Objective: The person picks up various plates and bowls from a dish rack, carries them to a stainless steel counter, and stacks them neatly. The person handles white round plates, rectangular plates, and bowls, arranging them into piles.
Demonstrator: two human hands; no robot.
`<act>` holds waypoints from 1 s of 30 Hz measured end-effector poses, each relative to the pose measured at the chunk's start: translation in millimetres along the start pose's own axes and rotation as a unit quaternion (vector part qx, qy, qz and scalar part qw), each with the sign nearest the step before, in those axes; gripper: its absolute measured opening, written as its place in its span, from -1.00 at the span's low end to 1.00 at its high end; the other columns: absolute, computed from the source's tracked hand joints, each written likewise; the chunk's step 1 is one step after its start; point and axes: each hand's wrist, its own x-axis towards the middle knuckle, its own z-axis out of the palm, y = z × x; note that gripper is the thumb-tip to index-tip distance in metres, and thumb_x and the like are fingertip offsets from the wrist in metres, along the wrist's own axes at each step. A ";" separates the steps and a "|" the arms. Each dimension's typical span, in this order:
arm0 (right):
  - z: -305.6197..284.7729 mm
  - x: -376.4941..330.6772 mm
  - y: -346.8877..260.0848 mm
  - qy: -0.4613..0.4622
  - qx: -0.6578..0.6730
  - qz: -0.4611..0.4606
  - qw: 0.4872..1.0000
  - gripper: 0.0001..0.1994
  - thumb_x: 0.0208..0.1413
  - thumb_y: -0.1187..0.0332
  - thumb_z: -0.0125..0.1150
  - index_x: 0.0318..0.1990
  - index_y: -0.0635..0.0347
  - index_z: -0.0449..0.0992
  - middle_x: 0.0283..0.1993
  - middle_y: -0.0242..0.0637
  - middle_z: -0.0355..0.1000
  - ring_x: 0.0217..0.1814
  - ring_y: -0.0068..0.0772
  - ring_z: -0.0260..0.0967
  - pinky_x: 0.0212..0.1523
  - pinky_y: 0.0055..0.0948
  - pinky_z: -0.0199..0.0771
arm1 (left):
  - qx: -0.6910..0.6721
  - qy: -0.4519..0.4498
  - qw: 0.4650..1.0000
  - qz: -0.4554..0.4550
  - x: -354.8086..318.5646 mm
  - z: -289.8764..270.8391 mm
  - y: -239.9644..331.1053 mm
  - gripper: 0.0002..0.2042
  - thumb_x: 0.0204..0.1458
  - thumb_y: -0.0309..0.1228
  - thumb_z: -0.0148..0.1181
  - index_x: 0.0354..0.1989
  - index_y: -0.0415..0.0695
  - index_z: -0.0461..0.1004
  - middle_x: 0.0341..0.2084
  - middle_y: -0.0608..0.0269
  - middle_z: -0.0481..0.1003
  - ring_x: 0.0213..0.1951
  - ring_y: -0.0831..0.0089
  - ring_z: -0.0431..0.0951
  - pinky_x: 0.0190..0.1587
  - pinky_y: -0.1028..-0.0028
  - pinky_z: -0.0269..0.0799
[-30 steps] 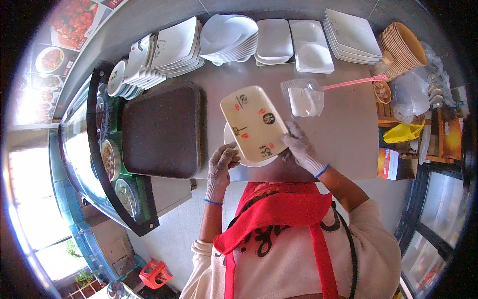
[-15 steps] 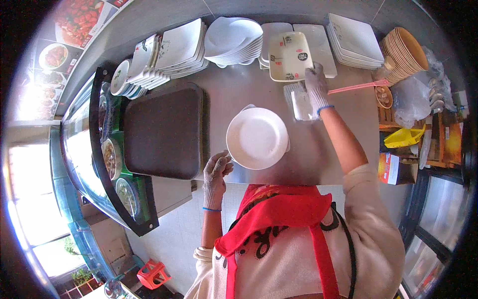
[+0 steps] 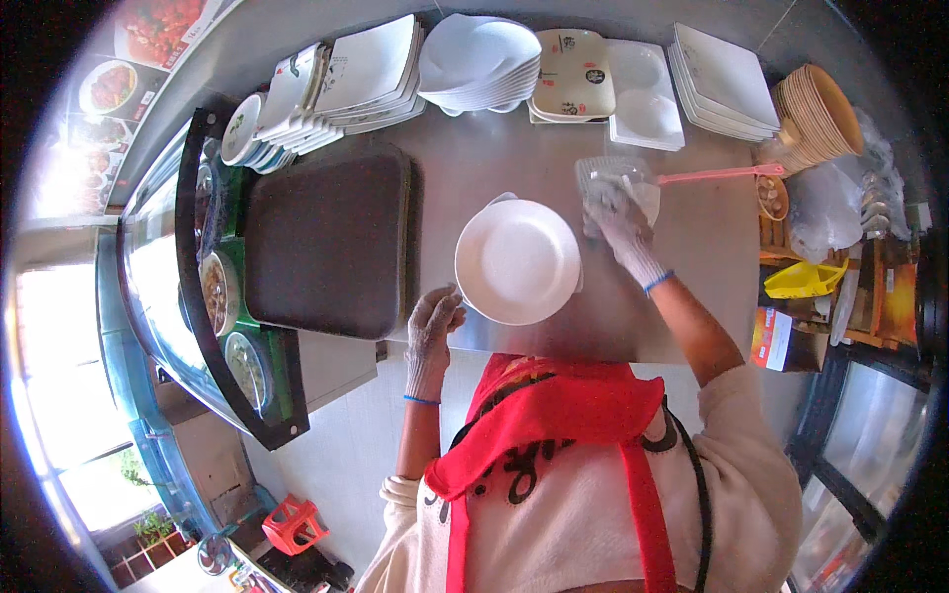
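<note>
A white round bowl with small side lugs (image 3: 517,262) sits near the counter's front edge, another rim showing under it. At its lower left rim is my gloved left hand (image 3: 435,321), fingers curled in and fingertips against or just beside the bowl; what they pinch is hidden. My gloved right hand (image 3: 617,215) is over a clear plastic container (image 3: 605,170) right of the bowl, fingers curled at its near side; both are somewhat blurred. Behind it a cream rectangular plate with dark and red marks (image 3: 573,79) rests on a stack.
A dark tray (image 3: 326,242) lies left, beside a glass-fronted case (image 3: 158,267). Along the back stand white curved dishes (image 3: 479,59), square plates (image 3: 722,74), a white compartment dish (image 3: 643,94) and tan bowls (image 3: 820,109). A pink stick (image 3: 722,174) points right. A yellow scoop (image 3: 806,280) sits right.
My right hand has let go of the cream plate, now settled on the back stack, and come nearer onto the clear container. My left hand stays by the bowl. The view has shifted slightly.
</note>
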 end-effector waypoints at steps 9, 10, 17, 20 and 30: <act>10.1 -73.3 38.9 -0.076 -0.338 -0.045 0.937 -0.67 0.03 0.10 0.10 -0.25 0.19 0.35 -0.30 -0.10 0.42 -0.26 -0.07 0.42 -0.25 -0.15 0.38 | 0.009 -0.049 0.999 0.008 23.0 10.6 -17.2 -0.62 -0.01 -0.37 0.15 -0.04 -0.31 0.36 -0.33 0.28 0.44 -0.37 0.58 0.31 -0.32 0.55 0.27; 11.3 -72.7 35.6 -0.103 -0.324 -0.013 0.940 -0.65 0.03 0.07 0.08 -0.28 0.21 0.33 -0.31 -0.08 0.40 -0.25 0.00 0.40 -0.25 -0.11 0.37 | 0.030 -0.044 0.999 0.004 24.8 9.8 -18.2 -0.62 -0.02 -0.38 0.15 -0.04 -0.30 0.36 -0.32 0.28 0.44 -0.36 0.57 0.32 -0.30 0.55 0.28; 21.7 -56.5 63.8 -0.081 -0.204 0.028 0.975 -0.65 0.02 0.25 0.16 -0.05 0.19 0.38 -0.35 -0.29 0.45 -0.53 -0.52 0.39 -0.53 -0.50 0.47 | 0.208 -0.036 0.977 0.041 39.4 1.0 -36.9 -0.61 -0.03 -0.38 0.16 -0.02 -0.26 0.36 -0.29 0.26 0.46 -0.31 0.56 0.38 -0.23 0.53 0.32; 22.0 -51.2 55.8 -0.116 -0.189 0.086 0.971 -0.63 0.00 0.29 0.19 -0.03 0.19 0.35 -0.27 -0.30 0.43 -0.48 -0.53 0.36 -0.54 -0.49 0.50 | 0.193 -0.033 0.979 0.055 46.6 0.1 -47.3 -0.62 -0.03 -0.38 0.16 -0.03 -0.25 0.37 -0.29 0.25 0.47 -0.33 0.55 0.39 -0.25 0.53 0.32; 18.7 -65.8 43.6 -0.101 0.157 0.137 0.973 -0.55 0.03 0.30 0.16 0.07 0.25 0.28 -0.02 -0.22 0.37 0.02 -0.38 0.27 0.03 -0.36 0.30 | -0.012 -0.119 0.990 -0.072 34.5 7.5 -17.6 -0.61 -0.05 -0.27 0.20 -0.09 -0.25 0.39 -0.36 0.32 0.45 -0.40 0.61 0.35 -0.40 0.60 0.25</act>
